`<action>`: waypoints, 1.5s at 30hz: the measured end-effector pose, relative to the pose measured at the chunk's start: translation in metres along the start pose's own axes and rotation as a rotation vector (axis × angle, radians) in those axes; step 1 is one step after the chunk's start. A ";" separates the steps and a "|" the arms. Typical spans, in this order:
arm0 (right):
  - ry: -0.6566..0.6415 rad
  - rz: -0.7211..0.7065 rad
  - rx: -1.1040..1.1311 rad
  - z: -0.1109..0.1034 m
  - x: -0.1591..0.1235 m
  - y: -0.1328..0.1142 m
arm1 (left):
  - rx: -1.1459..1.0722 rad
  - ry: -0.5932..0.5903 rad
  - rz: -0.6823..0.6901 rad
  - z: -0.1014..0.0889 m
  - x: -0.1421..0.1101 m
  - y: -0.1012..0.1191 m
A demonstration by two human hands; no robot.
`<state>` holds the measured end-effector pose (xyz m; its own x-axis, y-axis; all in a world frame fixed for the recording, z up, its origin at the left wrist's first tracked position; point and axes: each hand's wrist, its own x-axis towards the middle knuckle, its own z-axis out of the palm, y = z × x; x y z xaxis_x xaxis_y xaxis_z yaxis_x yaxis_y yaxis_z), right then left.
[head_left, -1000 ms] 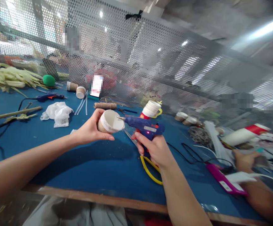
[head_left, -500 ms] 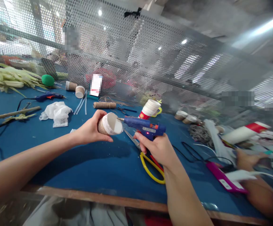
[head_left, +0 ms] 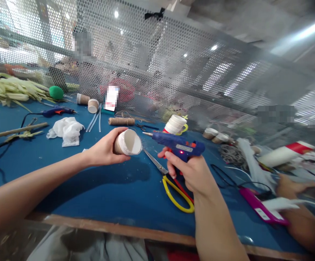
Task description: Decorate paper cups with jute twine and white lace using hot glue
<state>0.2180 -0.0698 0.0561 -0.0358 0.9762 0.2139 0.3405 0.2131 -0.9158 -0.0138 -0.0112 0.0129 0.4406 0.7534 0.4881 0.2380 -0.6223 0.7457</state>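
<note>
My left hand is wrapped round a paper cup that is banded with white lace near its rim and brown twine lower down. The cup lies tilted, its mouth turned to the right. In my right hand is a blue hot glue gun with a lit red light, a finger at its trigger. The nozzle points left and is a short way from the cup's rim, not touching it. Below the gun lie scissors with yellow and red handles, partly hidden by my right hand.
White lace, a twine roll and a second glue gun lie to the left. Stacked white cups stand behind. A purple power strip and another person's arm are at the right. A perforated metal screen borders the back.
The glue gun has drawn back to the right, its nozzle leaving the cup's rim. My left hand has turned the cup slightly, so its mouth shows more.
</note>
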 end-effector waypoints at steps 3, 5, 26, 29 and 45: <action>-0.001 0.047 0.124 0.006 0.002 0.003 | -0.054 0.068 -0.017 0.002 0.000 -0.001; -0.012 0.065 0.131 0.009 0.003 0.007 | -0.071 0.115 -0.036 0.003 -0.001 -0.003; 0.117 -0.094 -0.367 0.017 0.000 0.009 | 0.014 0.132 -0.019 0.004 0.000 -0.004; 0.115 -0.092 -0.383 0.018 -0.001 0.008 | 0.025 0.127 -0.016 0.004 -0.001 -0.004; 0.118 -0.071 -0.395 0.016 -0.001 0.008 | 0.066 0.153 -0.010 0.002 0.001 -0.004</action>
<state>0.2056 -0.0687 0.0429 0.0278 0.9434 0.3305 0.6764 0.2256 -0.7011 -0.0129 -0.0082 0.0093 0.3020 0.7802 0.5478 0.3001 -0.6232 0.7222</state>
